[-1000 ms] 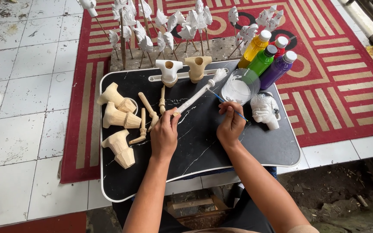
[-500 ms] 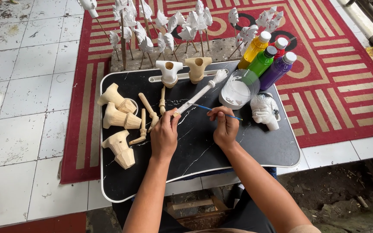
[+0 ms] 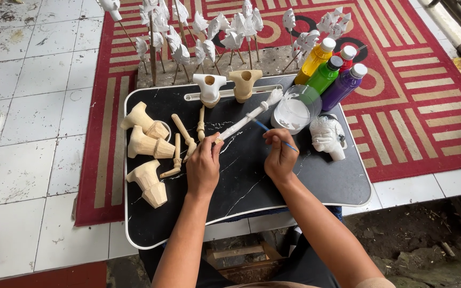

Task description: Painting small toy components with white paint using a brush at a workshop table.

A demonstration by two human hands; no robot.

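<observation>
Left hand point(image 3: 204, 168) pinches the end of a white-painted wooden arm point(image 3: 246, 118); right hand point(image 3: 279, 154) holds a blue brush point(image 3: 274, 135) against it, paint bowl point(image 3: 293, 110) just beyond.

The desk point(image 3: 305, 186) was black with thin white veins and a white rim. The rug point(image 3: 417, 90) was red with cream stripes. The bottles point(image 3: 329, 72) were yellow, green, red and purple, white-capped. The carved cones point(image 3: 148, 144) were pale bare wood; the brush point(image 3: 276, 136) had a blue handle.
</observation>
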